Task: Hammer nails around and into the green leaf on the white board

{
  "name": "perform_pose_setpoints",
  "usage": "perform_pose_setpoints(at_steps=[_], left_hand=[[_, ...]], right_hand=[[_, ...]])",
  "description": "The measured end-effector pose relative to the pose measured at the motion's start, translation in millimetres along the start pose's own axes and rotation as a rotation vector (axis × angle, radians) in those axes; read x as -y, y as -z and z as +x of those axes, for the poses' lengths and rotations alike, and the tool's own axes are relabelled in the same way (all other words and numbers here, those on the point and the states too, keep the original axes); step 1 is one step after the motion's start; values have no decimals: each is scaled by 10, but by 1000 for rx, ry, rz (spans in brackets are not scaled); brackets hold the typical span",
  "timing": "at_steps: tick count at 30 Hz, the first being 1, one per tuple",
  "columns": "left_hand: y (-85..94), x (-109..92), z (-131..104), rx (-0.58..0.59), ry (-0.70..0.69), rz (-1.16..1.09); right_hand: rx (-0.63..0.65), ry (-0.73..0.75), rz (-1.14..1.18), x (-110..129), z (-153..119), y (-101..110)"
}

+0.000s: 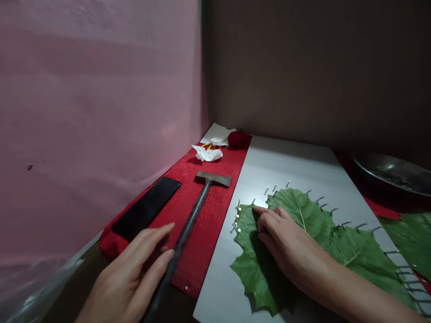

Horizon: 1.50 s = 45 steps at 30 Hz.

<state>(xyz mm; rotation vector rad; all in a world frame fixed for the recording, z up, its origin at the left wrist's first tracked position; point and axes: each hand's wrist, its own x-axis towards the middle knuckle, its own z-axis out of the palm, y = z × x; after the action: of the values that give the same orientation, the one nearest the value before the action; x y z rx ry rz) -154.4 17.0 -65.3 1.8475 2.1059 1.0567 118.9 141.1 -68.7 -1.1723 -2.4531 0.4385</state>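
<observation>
My left hand [129,273] is open at the lower left, thumb and fingers apart. Its thumb tip overlaps the edge of the handle of a hammer [198,202]; I cannot tell whether they touch. The hammer lies with its metal head pointing away from me. On the white board [283,157], my right hand [276,226] rests over a large green leaf [252,269]. Its index finger reaches to the leaf's far edge beside a nail [254,201], and the other fingers are curled, hiding anything inside. Several nails stand along the leaf's outline.
A black phone [148,208] lies on the red cloth [215,224] left of the hammer. Behind it are crumpled white tissue [208,154] and a dark red ball-like thing [237,139]. A metal bowl [393,172] and another leaf [409,242] are at right. Pink sheeting [101,112] rises at left.
</observation>
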Motion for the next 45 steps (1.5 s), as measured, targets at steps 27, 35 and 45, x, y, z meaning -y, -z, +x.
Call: perform_pose_setpoints(at_steps=[27, 35, 45], left_hand=[[-56, -291, 361, 7, 480, -700], [-150, -360, 291, 209, 487, -961], [-256, -252, 316, 89, 614, -968]], right_hand=[[-196, -188, 472, 93, -73, 134], [-160, -101, 444, 140, -169, 73], [-85, -221, 646, 96, -262, 15]])
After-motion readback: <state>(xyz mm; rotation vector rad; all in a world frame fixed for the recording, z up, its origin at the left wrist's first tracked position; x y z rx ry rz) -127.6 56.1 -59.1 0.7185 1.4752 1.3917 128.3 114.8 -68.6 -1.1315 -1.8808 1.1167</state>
